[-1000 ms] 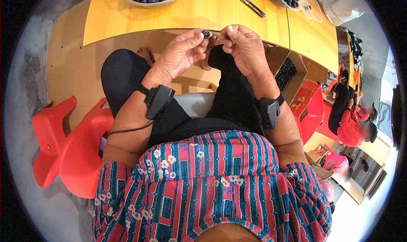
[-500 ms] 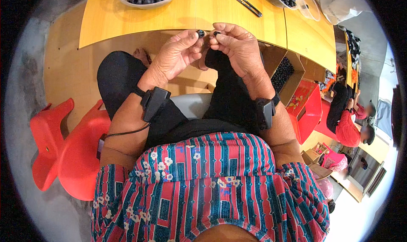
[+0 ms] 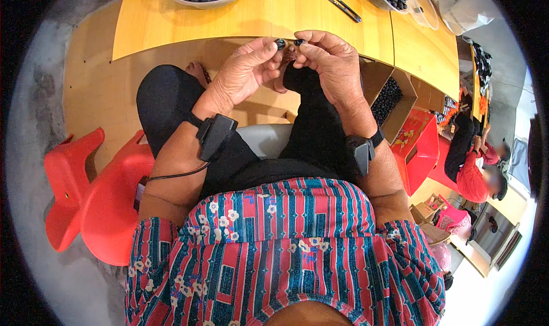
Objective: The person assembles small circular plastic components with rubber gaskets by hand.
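While a small black piece (image 3: 279, 44) is being pinched between thumb and fingers of the left hand (image 3: 246, 69), a second dark piece (image 3: 299, 42) is being gripped at the fingertips of the right hand (image 3: 331, 63), near the first but apart from it. Both are being held just off the near edge of the wooden table (image 3: 171, 32), so a firm, light pinch is probably being called for, lest either be dropped. Control is likely being helped by steady wrists and by thumbs being kept clear of the facing ends. Finer detail of the right-hand piece is being hidden by fingers.
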Demonstrator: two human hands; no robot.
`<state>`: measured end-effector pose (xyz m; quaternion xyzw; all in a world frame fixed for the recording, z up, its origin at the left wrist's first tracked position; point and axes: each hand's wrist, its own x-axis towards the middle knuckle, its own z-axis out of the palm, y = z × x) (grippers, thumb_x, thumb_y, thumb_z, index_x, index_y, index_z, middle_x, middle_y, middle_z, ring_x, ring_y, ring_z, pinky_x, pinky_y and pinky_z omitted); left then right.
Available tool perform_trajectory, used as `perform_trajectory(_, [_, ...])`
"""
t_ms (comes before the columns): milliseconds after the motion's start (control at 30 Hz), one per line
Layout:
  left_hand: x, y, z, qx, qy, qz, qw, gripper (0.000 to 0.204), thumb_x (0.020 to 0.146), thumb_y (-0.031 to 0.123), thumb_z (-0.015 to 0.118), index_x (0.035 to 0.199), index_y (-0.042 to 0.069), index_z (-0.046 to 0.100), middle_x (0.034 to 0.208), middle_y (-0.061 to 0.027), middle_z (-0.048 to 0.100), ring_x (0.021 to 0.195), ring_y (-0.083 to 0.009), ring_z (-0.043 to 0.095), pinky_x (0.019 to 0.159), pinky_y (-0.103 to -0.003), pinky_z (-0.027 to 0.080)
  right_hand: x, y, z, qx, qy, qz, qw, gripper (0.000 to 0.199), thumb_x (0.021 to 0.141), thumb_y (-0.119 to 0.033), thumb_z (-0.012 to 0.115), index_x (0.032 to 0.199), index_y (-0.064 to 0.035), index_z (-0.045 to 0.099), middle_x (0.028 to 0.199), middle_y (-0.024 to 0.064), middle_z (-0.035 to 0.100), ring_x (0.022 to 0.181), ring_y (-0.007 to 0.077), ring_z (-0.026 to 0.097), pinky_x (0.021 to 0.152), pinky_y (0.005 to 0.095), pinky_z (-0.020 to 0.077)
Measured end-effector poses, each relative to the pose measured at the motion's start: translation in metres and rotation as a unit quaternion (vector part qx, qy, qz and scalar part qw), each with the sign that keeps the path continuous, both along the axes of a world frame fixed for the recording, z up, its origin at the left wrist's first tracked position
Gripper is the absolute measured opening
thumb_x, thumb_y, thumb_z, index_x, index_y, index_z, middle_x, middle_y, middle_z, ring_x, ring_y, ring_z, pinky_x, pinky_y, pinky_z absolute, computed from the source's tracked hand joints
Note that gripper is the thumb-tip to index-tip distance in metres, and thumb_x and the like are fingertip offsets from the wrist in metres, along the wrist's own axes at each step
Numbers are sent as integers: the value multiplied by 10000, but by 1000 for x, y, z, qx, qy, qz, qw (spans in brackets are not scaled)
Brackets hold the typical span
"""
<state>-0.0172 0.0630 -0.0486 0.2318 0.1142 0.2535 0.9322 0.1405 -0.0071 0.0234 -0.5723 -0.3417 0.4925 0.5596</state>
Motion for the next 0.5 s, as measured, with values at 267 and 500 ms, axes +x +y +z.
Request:
perform_trajectory(267, [2,-4,3,85,60,51,993,246,863,146,589,1085,43,567,821,24,571,713,-60,536,652,-211,480,-5,0,2,18,-17,-13,1000,175,816,-4,582,978,52,620,746,68,624,606,101,575,542,211,484])
perform_trajectory(500, [3,-6,10,130,80,78,985,226,860,144,594,1066,52,585,835,31,580,699,-56,542,652,-204,486,-6,-3,3,34,-60,-2,998,155,797,12,595,939,47,644,748,57,638,598,84,572,546,205,485])
